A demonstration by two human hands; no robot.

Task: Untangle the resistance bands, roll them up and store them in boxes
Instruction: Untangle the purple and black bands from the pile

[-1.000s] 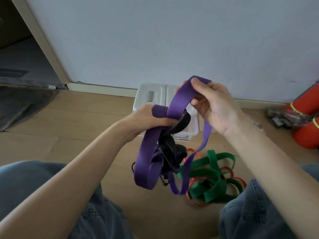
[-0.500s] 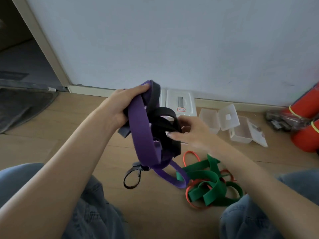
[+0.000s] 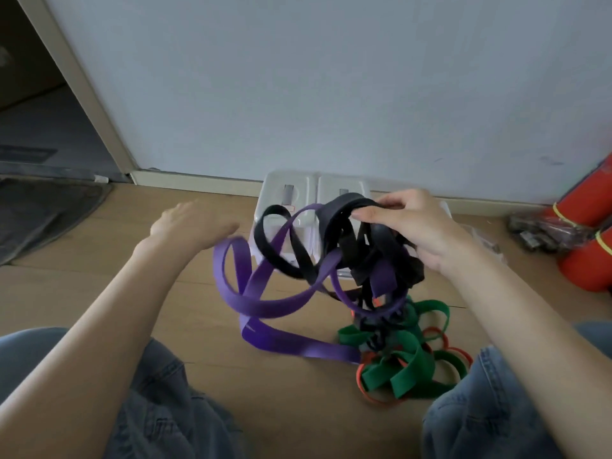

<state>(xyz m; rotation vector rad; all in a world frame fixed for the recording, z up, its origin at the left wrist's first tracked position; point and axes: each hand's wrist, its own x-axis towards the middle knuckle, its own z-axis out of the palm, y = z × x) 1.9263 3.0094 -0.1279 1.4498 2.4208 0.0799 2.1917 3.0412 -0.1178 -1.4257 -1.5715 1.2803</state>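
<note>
I see my right hand (image 3: 420, 226) gripping the top of the black band (image 3: 347, 207), thumb over the strap and fingers curled under it, so the whole tangle hangs from that hold above the wooden floor (image 3: 99, 286). Directly below the grip the black loops bunch together with the purple band (image 3: 251, 303) threaded through them. From the grip the purple band swings out to the left in wide open loops, and its lowest stretch lies on the floor, down and to the left of the hold. My left hand (image 3: 195, 223) is off to the left of the grip, fingers straight and loose, holding nothing; it is blurred, and its fingertips sit just beside the nearest purple loop without my being able to tell if they touch.

Straight under the grip, on the floor, lies the green band (image 3: 407, 366) in a heap, with a thin orange band (image 3: 374, 395) wound through it. Behind the grip, against the wall, stand two clear plastic boxes (image 3: 288, 187) with their lids shut, partly hidden by the hanging loops. Far to the right of the grip lie two red rolls (image 3: 586, 207).
</note>
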